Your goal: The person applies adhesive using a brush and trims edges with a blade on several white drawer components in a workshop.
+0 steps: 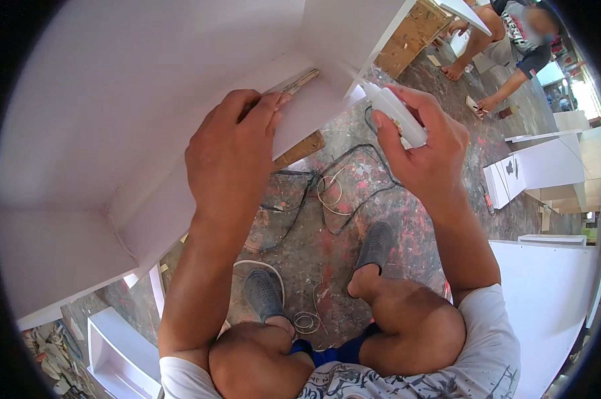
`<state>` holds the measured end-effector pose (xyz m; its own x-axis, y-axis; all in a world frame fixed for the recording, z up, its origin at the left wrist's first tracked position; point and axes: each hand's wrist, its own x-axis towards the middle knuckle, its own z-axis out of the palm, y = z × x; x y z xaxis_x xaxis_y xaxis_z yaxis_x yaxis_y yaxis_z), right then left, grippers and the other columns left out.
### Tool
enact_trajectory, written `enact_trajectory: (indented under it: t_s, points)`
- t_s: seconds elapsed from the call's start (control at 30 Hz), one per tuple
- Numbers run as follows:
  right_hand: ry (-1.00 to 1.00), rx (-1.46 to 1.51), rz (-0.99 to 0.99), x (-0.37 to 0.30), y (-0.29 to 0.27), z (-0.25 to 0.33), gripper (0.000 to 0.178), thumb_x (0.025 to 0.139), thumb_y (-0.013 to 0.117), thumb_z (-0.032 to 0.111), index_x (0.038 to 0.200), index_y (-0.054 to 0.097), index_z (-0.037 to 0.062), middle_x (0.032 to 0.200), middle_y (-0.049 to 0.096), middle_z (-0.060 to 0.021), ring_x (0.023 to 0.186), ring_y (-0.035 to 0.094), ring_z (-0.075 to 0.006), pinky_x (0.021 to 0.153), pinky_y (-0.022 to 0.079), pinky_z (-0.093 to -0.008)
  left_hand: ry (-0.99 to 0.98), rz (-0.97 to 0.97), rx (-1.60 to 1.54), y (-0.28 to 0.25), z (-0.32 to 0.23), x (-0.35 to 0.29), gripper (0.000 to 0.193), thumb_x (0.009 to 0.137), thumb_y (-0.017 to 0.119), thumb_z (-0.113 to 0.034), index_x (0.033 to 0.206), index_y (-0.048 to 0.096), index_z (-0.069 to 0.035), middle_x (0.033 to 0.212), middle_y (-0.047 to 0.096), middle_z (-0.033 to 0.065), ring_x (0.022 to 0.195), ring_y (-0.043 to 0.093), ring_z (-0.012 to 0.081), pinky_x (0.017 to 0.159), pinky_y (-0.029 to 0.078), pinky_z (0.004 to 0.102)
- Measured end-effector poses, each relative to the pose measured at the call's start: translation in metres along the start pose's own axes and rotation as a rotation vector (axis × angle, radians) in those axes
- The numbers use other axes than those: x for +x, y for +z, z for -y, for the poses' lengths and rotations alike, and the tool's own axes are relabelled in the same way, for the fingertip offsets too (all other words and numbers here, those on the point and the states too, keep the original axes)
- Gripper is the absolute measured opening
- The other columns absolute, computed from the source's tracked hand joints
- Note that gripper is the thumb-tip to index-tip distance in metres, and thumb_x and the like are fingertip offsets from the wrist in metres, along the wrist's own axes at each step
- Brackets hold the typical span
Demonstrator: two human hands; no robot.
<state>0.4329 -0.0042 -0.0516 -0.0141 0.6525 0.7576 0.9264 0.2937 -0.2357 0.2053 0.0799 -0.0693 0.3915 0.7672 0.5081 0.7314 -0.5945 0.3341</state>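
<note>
A large white panel cabinet point(161, 100) fills the upper left, its open inside facing me. My left hand point(230, 156) is closed at its lower inner edge, thumb and fingers pinched on a slim tan stick point(303, 81) that looks like wood. The stick points toward the cabinet's inner corner; whether it touches the panel I cannot tell. My right hand point(426, 136) grips a small white squeeze bottle point(399, 116), tilted with its narrow nozzle toward the front edge of the upright side panel point(350, 40).
Black cable point(307, 193) and thin pale cord point(340, 199) lie tangled on the paint-spotted floor point(327, 259). A wooden block point(300, 150) sits under the cabinet. White panels point(546, 299) stand at right, a small white box point(124, 352) at lower left. Another person point(506, 40) works at upper right.
</note>
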Motion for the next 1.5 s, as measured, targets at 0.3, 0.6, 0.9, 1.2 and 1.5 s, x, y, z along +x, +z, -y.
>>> enact_trajectory:
  t_s: [0.3,0.6,0.9,1.2,1.5]
  points:
    - [0.023,-0.036,0.051,0.003,0.005,0.002,0.027,0.087,0.081,0.019,0.11,0.07,0.0084,0.08,0.073,-0.009,0.065,0.072,-0.0266,0.057,0.055,-0.0361,0.025,-0.125,0.054,0.012,0.001,-0.001,0.019,0.097,0.072,-0.025,0.113,0.08,-0.02,0.104,0.074,-0.0001,0.084,0.073,0.0237,0.073,0.058,0.0356]
    - [-0.027,-0.134,0.129,0.012,0.002,0.003,0.03,0.086,0.082,0.015,0.113,0.073,0.004,0.087,0.077,-0.0129,0.073,0.077,-0.0235,0.065,0.058,-0.032,0.036,-0.125,0.104,0.016,-0.001,-0.002,0.016,0.096,0.074,-0.023,0.11,0.081,-0.025,0.103,0.073,-0.004,0.082,0.073,0.0194,0.07,0.058,0.0352]
    - [-0.048,-0.115,0.169,0.027,0.003,0.003,0.029,0.087,0.082,0.014,0.112,0.073,0.0033,0.091,0.078,-0.014,0.079,0.078,-0.0263,0.07,0.059,-0.0332,0.106,-0.21,0.104,0.02,0.004,-0.003,0.015,0.086,0.079,-0.018,0.1,0.08,-0.023,0.097,0.069,-0.0058,0.085,0.071,0.0167,0.066,0.058,0.0331]
    - [-0.083,-0.141,0.205,0.032,0.002,0.001,0.028,0.088,0.081,0.015,0.112,0.073,0.0039,0.094,0.078,-0.0141,0.083,0.078,-0.0291,0.072,0.059,-0.0349,0.117,-0.199,0.077,0.019,0.004,-0.005,0.019,0.084,0.079,-0.013,0.101,0.08,-0.02,0.101,0.071,-0.0046,0.087,0.071,0.0174,0.067,0.058,0.0336]
    - [-0.127,-0.109,0.159,0.033,0.01,-0.002,0.024,0.088,0.078,0.021,0.106,0.071,0.0075,0.084,0.073,-0.0148,0.074,0.072,-0.0368,0.066,0.057,-0.0447,0.084,-0.155,0.062,0.016,0.002,-0.005,0.017,0.092,0.076,-0.015,0.107,0.081,-0.02,0.103,0.072,-0.0009,0.088,0.073,0.0202,0.074,0.058,0.0353]
